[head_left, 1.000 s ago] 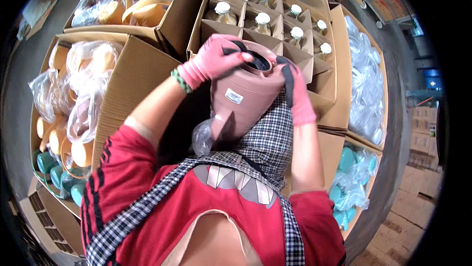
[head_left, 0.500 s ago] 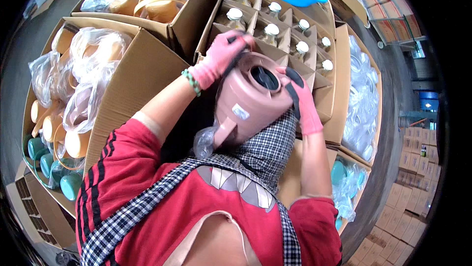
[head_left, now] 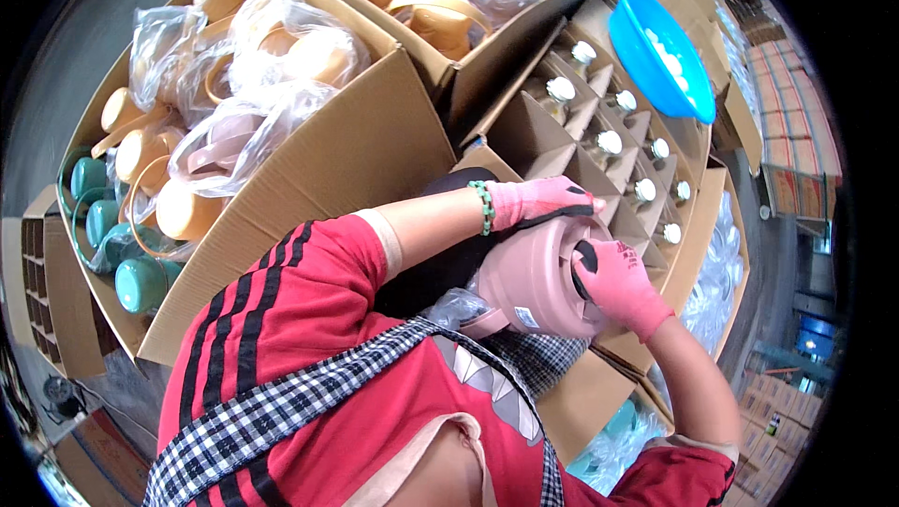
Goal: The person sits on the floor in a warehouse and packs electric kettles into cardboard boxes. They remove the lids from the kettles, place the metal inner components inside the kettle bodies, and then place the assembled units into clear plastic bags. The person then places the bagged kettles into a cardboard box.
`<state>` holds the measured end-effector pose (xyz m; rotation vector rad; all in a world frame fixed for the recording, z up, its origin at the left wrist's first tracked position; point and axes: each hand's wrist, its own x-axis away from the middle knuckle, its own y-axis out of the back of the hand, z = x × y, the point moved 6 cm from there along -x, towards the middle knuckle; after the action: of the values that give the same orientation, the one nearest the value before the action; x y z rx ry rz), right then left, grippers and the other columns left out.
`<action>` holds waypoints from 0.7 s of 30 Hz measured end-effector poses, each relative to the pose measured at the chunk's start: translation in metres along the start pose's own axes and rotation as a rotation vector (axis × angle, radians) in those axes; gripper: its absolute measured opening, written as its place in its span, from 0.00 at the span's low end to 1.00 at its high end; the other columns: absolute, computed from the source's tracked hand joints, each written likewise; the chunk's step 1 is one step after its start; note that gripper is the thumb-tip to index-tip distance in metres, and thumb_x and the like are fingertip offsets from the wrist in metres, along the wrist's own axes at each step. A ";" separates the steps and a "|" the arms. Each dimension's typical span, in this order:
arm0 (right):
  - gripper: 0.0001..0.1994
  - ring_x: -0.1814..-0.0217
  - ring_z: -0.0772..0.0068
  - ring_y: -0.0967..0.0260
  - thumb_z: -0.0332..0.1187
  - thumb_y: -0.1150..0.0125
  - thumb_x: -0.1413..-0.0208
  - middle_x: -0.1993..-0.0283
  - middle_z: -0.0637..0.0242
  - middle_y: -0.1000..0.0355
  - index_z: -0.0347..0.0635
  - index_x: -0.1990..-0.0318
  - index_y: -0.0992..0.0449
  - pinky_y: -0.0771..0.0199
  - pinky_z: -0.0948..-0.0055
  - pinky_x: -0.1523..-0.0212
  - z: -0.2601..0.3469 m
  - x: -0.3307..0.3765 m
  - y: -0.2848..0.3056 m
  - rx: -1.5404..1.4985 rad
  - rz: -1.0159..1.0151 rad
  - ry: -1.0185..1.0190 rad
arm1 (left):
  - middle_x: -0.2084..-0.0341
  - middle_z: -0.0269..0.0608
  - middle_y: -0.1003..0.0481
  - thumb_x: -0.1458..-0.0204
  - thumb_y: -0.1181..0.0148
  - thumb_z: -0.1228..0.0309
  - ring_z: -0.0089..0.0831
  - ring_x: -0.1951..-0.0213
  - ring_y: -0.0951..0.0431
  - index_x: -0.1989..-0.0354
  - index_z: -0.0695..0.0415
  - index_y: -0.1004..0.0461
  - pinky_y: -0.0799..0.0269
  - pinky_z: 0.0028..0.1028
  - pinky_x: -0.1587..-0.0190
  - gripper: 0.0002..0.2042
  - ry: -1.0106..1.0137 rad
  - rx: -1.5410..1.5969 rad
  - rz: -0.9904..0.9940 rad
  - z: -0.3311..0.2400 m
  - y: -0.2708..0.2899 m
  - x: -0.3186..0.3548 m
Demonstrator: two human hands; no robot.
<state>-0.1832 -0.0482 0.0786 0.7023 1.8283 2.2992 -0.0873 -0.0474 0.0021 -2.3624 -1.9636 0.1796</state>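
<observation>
One pink jug [head_left: 529, 273] lies tipped on the lap [head_left: 552, 355], its top turned away from the body, probably so that the legs bear its weight; the left hand [head_left: 538, 202] lies along its upper edge, fingers fairly straight, whether gripping anything I cannot tell; the right hand [head_left: 623, 287] is curled onto the rim, likely steadying it; dividers [head_left: 551, 162] keep capped bottles [head_left: 609, 143] upright and apart; a blue basin [head_left: 641, 59] sits beyond.
</observation>
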 end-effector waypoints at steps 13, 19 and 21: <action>0.13 0.72 0.70 0.34 0.37 0.49 0.50 0.78 0.65 0.32 0.32 0.70 0.30 0.34 0.73 0.68 0.009 0.021 0.026 -0.590 -0.058 -0.445 | 0.80 0.42 0.31 0.53 0.55 0.45 0.25 0.72 0.36 0.73 0.64 0.30 0.39 0.29 0.64 0.27 0.084 -0.045 -0.126 0.008 0.023 0.010; 0.18 0.61 0.75 0.36 0.39 0.48 0.49 0.59 0.63 0.33 0.33 0.56 0.33 0.37 0.75 0.56 0.036 0.138 -0.085 -1.050 -0.143 -0.646 | 0.72 0.32 0.27 0.51 0.51 0.51 0.19 0.67 0.33 0.66 0.61 0.26 0.36 0.22 0.61 0.22 0.131 0.182 -0.163 0.035 0.024 -0.002; 0.21 0.61 0.77 0.37 0.44 0.49 0.48 0.60 0.67 0.33 0.36 0.54 0.33 0.38 0.76 0.56 0.057 0.111 -0.132 -1.325 -0.074 -0.624 | 0.74 0.32 0.28 0.50 0.52 0.53 0.18 0.70 0.33 0.68 0.61 0.26 0.36 0.20 0.62 0.21 0.204 0.378 -0.128 0.035 0.012 -0.006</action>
<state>-0.2823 0.0785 -0.0060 0.8456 -0.0512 2.1978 -0.0812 -0.0568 -0.0332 -1.9333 -1.7931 0.2642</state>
